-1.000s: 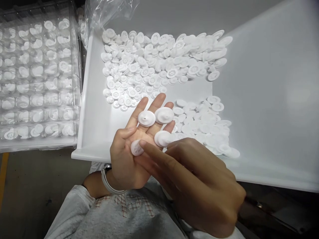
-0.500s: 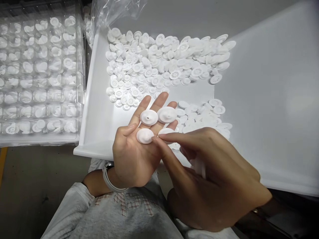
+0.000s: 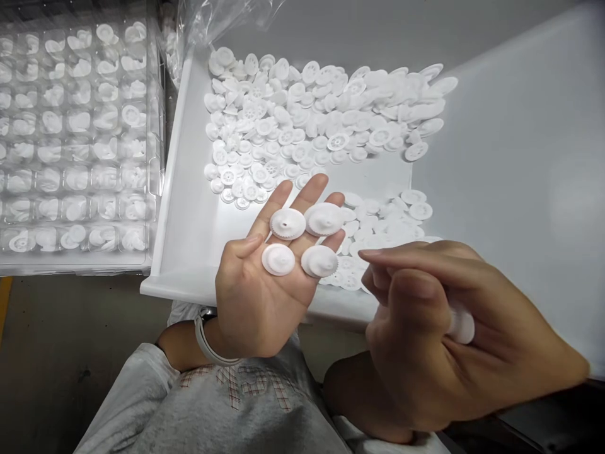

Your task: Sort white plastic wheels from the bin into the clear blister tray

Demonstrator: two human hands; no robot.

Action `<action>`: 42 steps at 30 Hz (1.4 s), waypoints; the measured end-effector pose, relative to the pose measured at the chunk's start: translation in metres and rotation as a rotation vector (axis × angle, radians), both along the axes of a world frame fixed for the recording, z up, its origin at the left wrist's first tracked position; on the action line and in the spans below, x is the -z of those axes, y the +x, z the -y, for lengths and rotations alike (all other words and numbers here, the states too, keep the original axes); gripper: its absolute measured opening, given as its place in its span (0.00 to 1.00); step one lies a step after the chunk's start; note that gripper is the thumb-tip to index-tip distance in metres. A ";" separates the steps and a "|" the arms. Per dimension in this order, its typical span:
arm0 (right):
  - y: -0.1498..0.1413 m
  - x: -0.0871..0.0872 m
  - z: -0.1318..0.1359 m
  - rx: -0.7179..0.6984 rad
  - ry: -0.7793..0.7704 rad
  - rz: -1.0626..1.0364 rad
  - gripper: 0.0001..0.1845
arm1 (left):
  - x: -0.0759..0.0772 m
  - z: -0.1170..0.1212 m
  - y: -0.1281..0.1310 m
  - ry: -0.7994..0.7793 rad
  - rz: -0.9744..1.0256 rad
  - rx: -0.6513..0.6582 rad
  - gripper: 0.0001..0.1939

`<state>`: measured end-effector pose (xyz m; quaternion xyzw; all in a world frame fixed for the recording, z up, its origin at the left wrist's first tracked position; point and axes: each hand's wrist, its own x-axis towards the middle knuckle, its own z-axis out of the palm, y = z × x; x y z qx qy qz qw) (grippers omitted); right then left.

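Note:
My left hand (image 3: 269, 296) is held palm up above the front of a white bin, its fingers spread. Several white plastic gears with raised hubs lie on its palm and fingers, among them a toothed one (image 3: 287, 224) at the fingers and a smaller one (image 3: 278, 260) near the thumb. To the right, apart from the palm, my right hand (image 3: 425, 328) is closed. A white plastic gear (image 3: 461, 325) shows partly between its curled fingers and palm; most of it is hidden. The right index fingertip points toward the left hand.
The white bin (image 3: 179, 164) contains a large heap of white gears (image 3: 283, 120) at the back and a smaller pile (image 3: 378, 217) nearer me. At left, a clear compartment tray (image 3: 154, 183) has small white parts in its pockets. Clear plastic film (image 3: 227, 22) hangs over the bin's back-left corner.
My right hand has moved away to the right from the gears on my left palm, uncovering the one nearest it. My left hand has barely shifted.

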<state>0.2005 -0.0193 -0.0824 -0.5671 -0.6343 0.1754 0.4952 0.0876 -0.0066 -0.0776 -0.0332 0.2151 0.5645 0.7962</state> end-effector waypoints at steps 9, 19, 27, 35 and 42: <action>-0.002 -0.002 -0.004 -0.002 -0.039 0.021 0.22 | 0.000 0.001 -0.001 0.036 -0.047 0.099 0.24; -0.001 -0.001 -0.009 -0.065 -0.109 0.020 0.20 | -0.001 0.000 0.001 0.023 -0.043 0.106 0.23; 0.000 -0.012 -0.012 -0.139 0.094 0.301 0.12 | 0.001 0.000 -0.001 0.069 0.003 0.122 0.23; 0.001 -0.017 -0.017 -0.171 0.091 0.489 0.07 | 0.003 0.001 -0.003 0.118 -0.013 0.182 0.22; -0.004 -0.016 -0.020 -0.148 0.057 0.369 0.09 | 0.000 0.001 -0.002 0.109 -0.042 0.182 0.22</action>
